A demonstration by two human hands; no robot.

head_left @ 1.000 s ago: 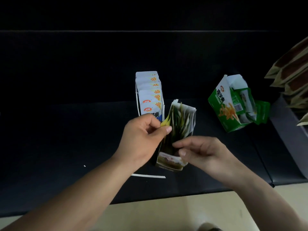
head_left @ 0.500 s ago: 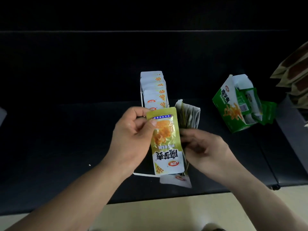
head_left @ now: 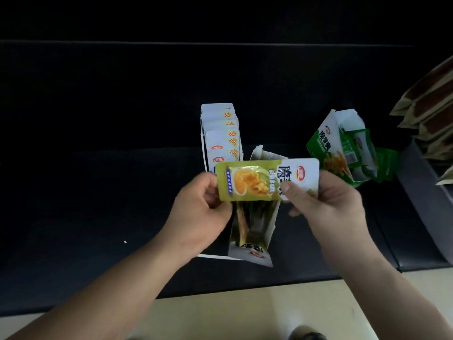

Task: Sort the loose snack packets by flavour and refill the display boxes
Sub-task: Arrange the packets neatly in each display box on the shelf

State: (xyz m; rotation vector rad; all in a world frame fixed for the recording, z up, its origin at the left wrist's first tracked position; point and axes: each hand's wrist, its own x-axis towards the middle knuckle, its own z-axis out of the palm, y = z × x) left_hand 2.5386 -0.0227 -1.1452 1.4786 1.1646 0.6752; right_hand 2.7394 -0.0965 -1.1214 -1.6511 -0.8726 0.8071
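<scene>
A yellow-green snack packet (head_left: 255,179) lies sideways in the air between my hands. My left hand (head_left: 203,212) pinches its left end and my right hand (head_left: 323,200) pinches its white right end with the thumb on top. Directly below stands an open display box (head_left: 269,231) with several yellow-green packets upright in it. Behind it, a white display box (head_left: 221,136) holds a row of white packets. A green display box (head_left: 328,148) lies tipped on its side at the right, green packets (head_left: 384,163) spilling from it.
Everything sits on a dark bench or sofa seat (head_left: 98,204) whose front edge runs along the bottom, with pale floor (head_left: 245,315) beyond. Brown and beige packets (head_left: 431,114) are stacked at the far right. A small white speck (head_left: 125,241) lies on the seat at left.
The yellow-green packet, pulled out of the box by my left hand and held upright, has turned sideways. My right hand left the box and now pinches the packet's right end.
</scene>
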